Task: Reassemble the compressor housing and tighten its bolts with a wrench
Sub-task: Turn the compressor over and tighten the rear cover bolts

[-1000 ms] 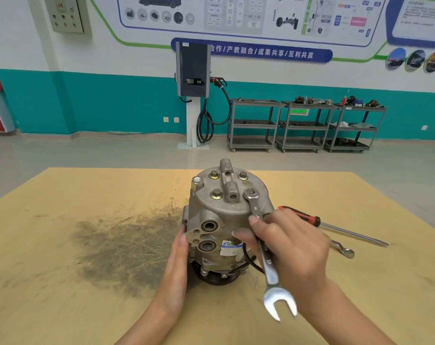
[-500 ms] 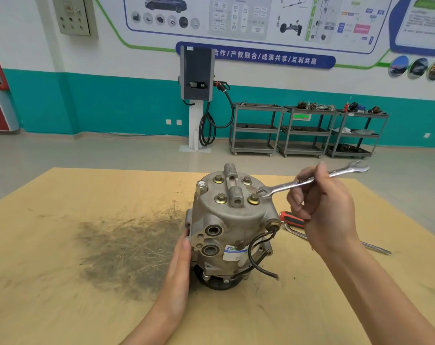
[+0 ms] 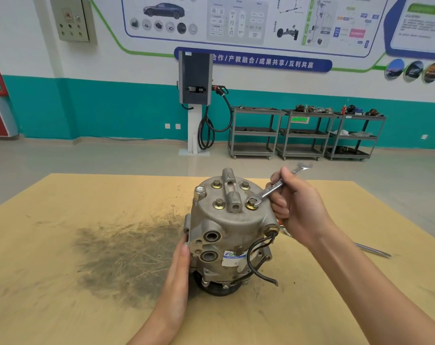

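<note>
Both hands flank the compressor [image 3: 226, 230]: left hand [image 3: 180, 267] pressed flat against its left side, right hand [image 3: 296, 207] gripping the wrench [image 3: 273, 189] on a near-right bolt [image 3: 251, 203].

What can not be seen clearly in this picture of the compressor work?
All in the head view:
- The right hand covers the middle of the wrench; its far open end is blurred.
- The screwdriver shows only its shaft tip; the right forearm hides the rest.
- The compressor hides the left hand fingers on its far side.
- How tight the bolt is cannot be told.
- The compressor label text is too small.
</note>
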Available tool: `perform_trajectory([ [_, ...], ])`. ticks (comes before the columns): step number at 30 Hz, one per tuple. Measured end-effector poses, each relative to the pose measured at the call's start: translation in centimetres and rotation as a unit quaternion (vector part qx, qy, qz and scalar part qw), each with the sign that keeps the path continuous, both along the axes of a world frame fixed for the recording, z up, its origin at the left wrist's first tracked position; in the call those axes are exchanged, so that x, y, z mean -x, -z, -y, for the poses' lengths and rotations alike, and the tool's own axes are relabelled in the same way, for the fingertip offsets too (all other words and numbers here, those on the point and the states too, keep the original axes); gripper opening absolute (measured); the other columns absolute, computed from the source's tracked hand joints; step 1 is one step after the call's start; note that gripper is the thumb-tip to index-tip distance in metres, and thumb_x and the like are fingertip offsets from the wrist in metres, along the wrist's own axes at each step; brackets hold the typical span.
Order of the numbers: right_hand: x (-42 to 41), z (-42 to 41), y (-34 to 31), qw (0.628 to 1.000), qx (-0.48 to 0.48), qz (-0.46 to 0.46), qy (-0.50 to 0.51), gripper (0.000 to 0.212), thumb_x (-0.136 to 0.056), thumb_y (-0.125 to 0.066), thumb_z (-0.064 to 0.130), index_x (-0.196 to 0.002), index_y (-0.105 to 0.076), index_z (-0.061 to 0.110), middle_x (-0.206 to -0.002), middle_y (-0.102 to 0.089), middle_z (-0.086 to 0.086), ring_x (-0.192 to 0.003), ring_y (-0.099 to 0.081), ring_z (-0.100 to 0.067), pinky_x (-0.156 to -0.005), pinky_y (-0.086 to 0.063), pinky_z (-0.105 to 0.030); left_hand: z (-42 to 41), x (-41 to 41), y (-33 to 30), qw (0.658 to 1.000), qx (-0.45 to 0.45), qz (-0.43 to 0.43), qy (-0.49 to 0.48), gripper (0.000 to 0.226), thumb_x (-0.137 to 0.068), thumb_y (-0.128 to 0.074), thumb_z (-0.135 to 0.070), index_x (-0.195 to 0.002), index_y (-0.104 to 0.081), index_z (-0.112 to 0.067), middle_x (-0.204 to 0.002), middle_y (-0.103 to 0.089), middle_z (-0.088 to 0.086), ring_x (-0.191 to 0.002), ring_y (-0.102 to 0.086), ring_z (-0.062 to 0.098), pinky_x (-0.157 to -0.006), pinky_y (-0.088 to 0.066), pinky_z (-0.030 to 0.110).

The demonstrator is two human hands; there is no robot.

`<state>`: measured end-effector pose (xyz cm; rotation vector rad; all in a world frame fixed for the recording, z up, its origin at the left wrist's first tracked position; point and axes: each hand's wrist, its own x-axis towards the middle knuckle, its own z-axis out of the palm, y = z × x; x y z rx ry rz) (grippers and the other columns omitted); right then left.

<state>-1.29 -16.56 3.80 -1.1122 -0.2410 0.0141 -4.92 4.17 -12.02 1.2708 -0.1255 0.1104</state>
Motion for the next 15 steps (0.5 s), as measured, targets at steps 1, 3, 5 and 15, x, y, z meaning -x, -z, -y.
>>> perform_trajectory([
  [1, 0.3, -0.1, 0.7, 0.998, -0.008, 0.046, 0.037, 0.037, -0.101, -0.038, 0.034, -0.074, -0.052, 0.013, -0.045, -0.037, 0.001, -0.038, -0.028, -0.010, -0.036, -0.023, -0.020, 0.1, 0.1, -0.1, 1.000, 0.002, 0.004, 0.001, 0.105, -0.063, -0.053, -0.095, -0.150, -0.040, -0.040, -0.153, -0.046, -0.020, -0.146, -0.035, 0.004, -0.126, -0.019, 0.045],
  [3, 1.4, -0.5, 2.3, 0.977, 0.008, 0.155, 0.145, 0.034, -0.100, -0.042, 0.036, -0.074, -0.056, 0.018, -0.047, -0.040, 0.003, -0.041, -0.031, -0.011, -0.039, -0.024, -0.023, 0.2, 0.2, -0.2, 1.000, -0.002, 0.010, 0.000, 0.101, -0.066, -0.053, -0.094, -0.150, -0.040, -0.039, -0.153, -0.047, -0.019, -0.146, -0.035, 0.004, -0.126, -0.020, 0.045],
  [5, 2.7, -1.1, 3.6, 0.930, 0.044, 0.263, 0.253, 0.025, -0.097, -0.048, 0.035, -0.076, -0.057, 0.027, -0.053, -0.045, 0.008, -0.043, -0.036, -0.010, -0.042, -0.028, -0.024, 0.2, 0.2, -0.2, 1.000, -0.002, 0.013, -0.005, 0.102, -0.065, -0.053, -0.094, -0.150, -0.040, -0.038, -0.153, -0.046, -0.018, -0.146, -0.035, 0.004, -0.126, -0.020, 0.045],
  [15, 6.5, -2.3, 3.4, 0.569, 0.400, 0.594, 0.405, 0.018, -0.095, -0.063, 0.027, -0.087, -0.054, 0.013, -0.054, -0.052, -0.006, -0.045, -0.046, -0.023, -0.037, -0.038, -0.034, 0.1, 0.3, -0.1, 1.000, 0.005, 0.001, -0.012, 0.094, -0.071, -0.051, -0.084, -0.149, -0.043, -0.033, -0.152, -0.048, -0.013, -0.146, -0.037, 0.007, -0.126, -0.021, 0.045],
])
